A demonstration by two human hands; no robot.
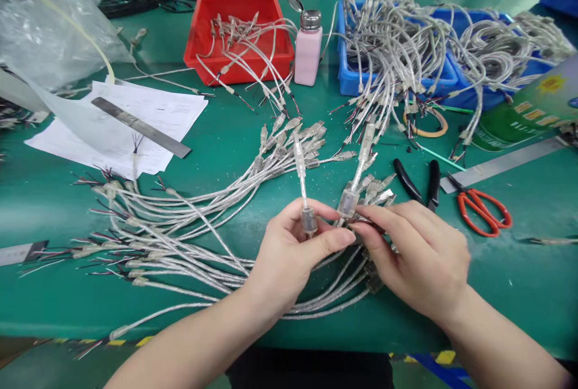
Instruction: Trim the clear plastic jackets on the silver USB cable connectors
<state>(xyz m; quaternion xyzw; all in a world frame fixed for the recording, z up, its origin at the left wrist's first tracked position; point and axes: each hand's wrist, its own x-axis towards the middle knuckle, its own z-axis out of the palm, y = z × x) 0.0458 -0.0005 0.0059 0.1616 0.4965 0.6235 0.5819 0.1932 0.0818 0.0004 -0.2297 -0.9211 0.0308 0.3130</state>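
In my left hand [298,250] a clear-jacketed USB cable [309,220] is gripped near its bulky ferrite core, its plug pointing up and away. A second USB cable [348,201] of the same kind stands upright between both hands, its core just above my left fingertips. My right hand [413,256] pinches beside that core with thumb and forefinger; what exactly lies between them is partly hidden. Beneath and beyond the hands lie bundles of similar silvery cables [180,256], with stripped wire ends at the left and USB plugs toward the middle and right.
Behind are a red bin [194,46], a pink pump bottle [307,55] and a blue bin [347,76] heaped with cables. Black-handled pliers [418,184], orange scissors [483,211] and a green container [519,112] sit at right. A steel ruler [139,127] rests on papers [94,142].
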